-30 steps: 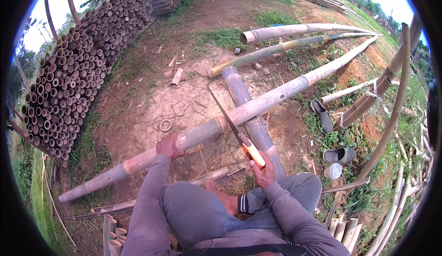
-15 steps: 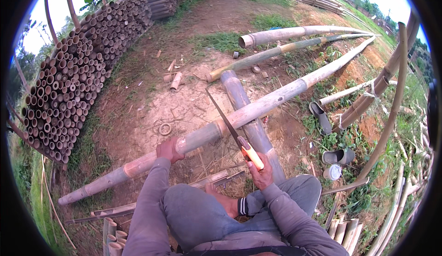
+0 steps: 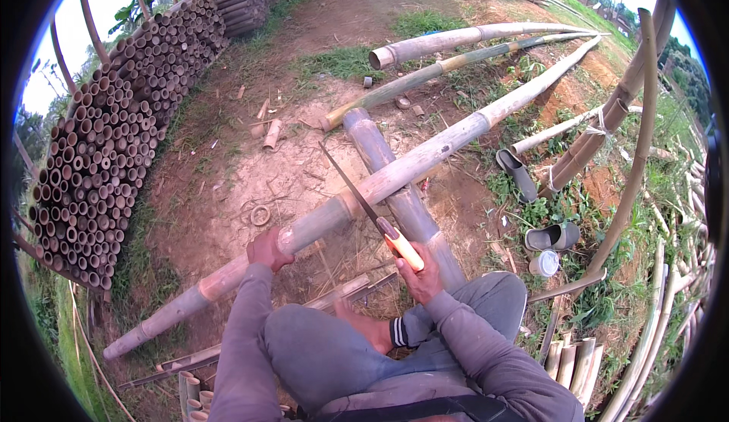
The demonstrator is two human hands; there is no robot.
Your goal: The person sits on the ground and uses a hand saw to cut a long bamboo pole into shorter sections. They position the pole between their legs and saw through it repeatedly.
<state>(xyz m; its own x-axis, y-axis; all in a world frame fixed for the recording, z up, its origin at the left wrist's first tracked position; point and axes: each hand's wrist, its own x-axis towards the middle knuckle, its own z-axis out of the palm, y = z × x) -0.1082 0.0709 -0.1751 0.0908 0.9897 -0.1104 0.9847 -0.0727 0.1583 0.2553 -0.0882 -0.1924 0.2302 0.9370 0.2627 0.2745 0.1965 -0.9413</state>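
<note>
A long grey bamboo pole (image 3: 425, 156) runs from lower left to upper right, resting across a thicker pole (image 3: 395, 187) that lies on the ground. My left hand (image 3: 267, 249) rests on top of the long pole near a node. My right hand (image 3: 419, 272) grips the pale wooden handle of a long knife (image 3: 357, 194). Its dark blade crosses the pole and points up and to the left. My knees in grey trousers fill the lower middle.
A wall of stacked bamboo ends (image 3: 99, 156) stands at left. More poles (image 3: 456, 42) lie at the back, and upright bent poles (image 3: 630, 141) at right. Dark sandals (image 3: 516, 173), a small tin (image 3: 544, 262) and short bamboo offcuts (image 3: 569, 361) lie at right.
The knife has shifted slightly, its blade still across the pole. My left hand stays on the pole.
</note>
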